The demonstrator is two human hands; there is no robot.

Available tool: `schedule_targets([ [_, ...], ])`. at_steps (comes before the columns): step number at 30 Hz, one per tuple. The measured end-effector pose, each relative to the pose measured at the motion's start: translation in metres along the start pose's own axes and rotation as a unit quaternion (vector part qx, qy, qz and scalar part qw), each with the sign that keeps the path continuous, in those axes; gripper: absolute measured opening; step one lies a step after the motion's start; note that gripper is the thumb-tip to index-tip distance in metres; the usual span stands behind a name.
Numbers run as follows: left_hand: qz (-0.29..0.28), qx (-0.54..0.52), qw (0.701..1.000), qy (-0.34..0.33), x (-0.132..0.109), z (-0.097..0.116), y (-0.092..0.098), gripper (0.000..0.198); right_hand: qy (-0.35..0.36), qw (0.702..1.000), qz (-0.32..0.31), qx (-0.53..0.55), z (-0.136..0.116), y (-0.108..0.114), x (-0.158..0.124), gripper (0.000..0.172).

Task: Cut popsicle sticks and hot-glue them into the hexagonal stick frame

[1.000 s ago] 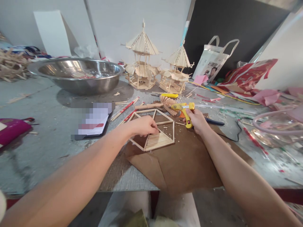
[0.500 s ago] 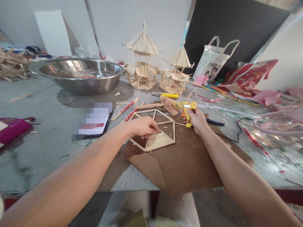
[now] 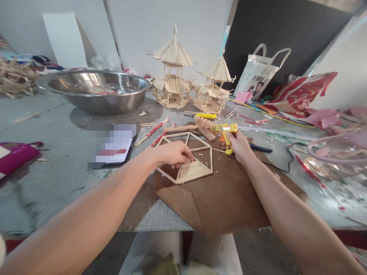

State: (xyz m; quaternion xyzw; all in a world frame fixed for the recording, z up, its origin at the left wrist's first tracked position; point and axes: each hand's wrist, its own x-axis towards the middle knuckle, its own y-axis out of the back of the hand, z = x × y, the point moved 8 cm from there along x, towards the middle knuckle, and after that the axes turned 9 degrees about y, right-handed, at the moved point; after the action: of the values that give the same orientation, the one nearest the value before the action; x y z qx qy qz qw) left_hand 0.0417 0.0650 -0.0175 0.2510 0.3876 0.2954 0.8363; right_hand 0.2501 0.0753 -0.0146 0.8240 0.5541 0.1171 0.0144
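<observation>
A six-sided frame of thin wooden sticks [image 3: 211, 160] lies on a brown sheet [image 3: 226, 202]. Its front triangle is filled with parallel sticks [image 3: 192, 172]. My left hand [image 3: 180, 153] rests over the frame's middle, fingertips pinched at the top of the filled triangle; whatever they hold is too small or hidden to make out. Wrapped in my right hand [image 3: 237, 144] is a yellow hot glue gun [image 3: 225, 129], held right of the frame with its nozzle pointing left. Small stick offcuts [image 3: 200, 154] lie inside the frame.
Two stick pagodas [image 3: 174, 82] stand at the back, right of a steel basin [image 3: 97, 95]. A phone [image 3: 114, 147] lies left of the frame. Behind the frame are a yellow utility knife [image 3: 205, 115] and a folded paper fan shape [image 3: 202, 126]. Dark-handled pliers [image 3: 260, 148] lie by my right wrist.
</observation>
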Motion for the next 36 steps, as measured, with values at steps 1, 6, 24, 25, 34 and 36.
schedule_targets([
  [1,-0.001,0.0,1.0,0.0,0.0,0.0,0.0,0.028,-0.001,1.0,0.0,-0.001,0.0,0.0,0.0,0.006],
  [6,-0.001,0.002,1.0,-0.003,-0.001,0.001,-0.001,0.03,0.021,0.998,-0.004,-0.052,-0.004,0.002,0.001,0.008],
  [24,-0.002,-0.001,1.0,-0.012,-0.002,0.002,-0.001,0.033,0.106,0.968,-0.029,-0.226,-0.002,0.006,0.009,0.029],
  [25,-0.002,-0.003,1.0,-0.011,-0.002,0.002,-0.001,0.033,0.112,0.967,-0.025,-0.227,-0.003,0.006,0.009,0.03],
  [34,0.013,-0.006,1.0,-0.004,-0.004,0.002,0.001,0.033,0.153,0.939,-0.015,-0.307,-0.015,0.002,0.002,0.033],
  [36,0.021,-0.009,1.0,0.001,-0.004,0.003,0.002,0.033,0.169,0.932,-0.013,-0.32,-0.019,0.001,0.0,0.034],
])
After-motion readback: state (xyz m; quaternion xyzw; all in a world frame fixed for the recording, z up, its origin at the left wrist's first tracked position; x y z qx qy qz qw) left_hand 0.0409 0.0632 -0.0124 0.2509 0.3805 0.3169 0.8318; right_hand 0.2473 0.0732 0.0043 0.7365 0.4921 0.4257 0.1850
